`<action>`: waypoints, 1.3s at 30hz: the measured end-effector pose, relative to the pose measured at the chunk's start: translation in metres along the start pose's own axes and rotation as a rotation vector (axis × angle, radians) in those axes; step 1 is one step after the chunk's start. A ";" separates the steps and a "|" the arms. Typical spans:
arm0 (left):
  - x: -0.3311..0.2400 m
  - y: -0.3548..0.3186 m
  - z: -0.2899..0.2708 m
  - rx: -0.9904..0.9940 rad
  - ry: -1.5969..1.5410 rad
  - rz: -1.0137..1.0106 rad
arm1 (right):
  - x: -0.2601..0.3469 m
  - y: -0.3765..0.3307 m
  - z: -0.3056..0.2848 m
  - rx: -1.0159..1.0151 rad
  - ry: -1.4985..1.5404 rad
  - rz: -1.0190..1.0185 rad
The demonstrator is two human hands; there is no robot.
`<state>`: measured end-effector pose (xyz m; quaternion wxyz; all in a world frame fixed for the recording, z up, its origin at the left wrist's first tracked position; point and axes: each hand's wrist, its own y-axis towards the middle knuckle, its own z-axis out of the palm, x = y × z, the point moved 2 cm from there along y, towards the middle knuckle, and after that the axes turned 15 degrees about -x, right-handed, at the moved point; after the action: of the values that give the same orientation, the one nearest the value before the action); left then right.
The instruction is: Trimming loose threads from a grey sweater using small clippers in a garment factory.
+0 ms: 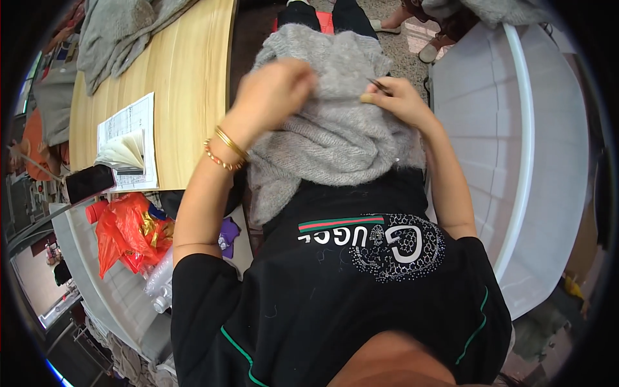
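A grey knitted garment (pixel 338 145), fuzzy and folded in thick creases, lies across my lap. My right hand (pixel 403 103) is at its right edge, closed round a small dark pointed tool (pixel 378 86); its exact kind is too small to make out. Something yellowish covers the tip of my right thumb. Over the left part of the knit is my left hand (pixel 277 93), smeared by motion, with its fingers curled toward the cloth. Whether those fingers pinch anything cannot be seen. Gold bangles (pixel 225 151) circle my left wrist.
At left stands a wooden table (pixel 193 71) with more grey knitwear (pixel 119 42), printed sheets (pixel 147 129), an opened notepad (pixel 126 151) and a phone (pixel 90 184). Below it sits a red plastic bag (pixel 126 235). A large white bin (pixel 477 109) rises at my right; another person's feet (pixel 429 51) show beyond.
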<state>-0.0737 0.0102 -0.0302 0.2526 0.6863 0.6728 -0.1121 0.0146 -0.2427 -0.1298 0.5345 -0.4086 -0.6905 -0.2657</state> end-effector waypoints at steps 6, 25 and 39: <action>0.067 -0.006 0.018 -0.121 0.462 0.324 | -0.041 -0.025 -0.074 -0.265 0.009 0.060; -0.088 -0.054 0.034 0.057 -0.459 0.537 | 0.055 -0.047 0.004 -0.078 0.186 -0.018; 0.028 0.065 0.042 0.200 0.113 -0.012 | 0.052 -0.035 -0.002 -0.062 0.138 -0.071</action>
<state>0.0001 0.0157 -0.0667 0.1438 0.7091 0.6756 -0.1416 -0.0189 -0.2485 -0.0766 0.5581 -0.3809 -0.6574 -0.3335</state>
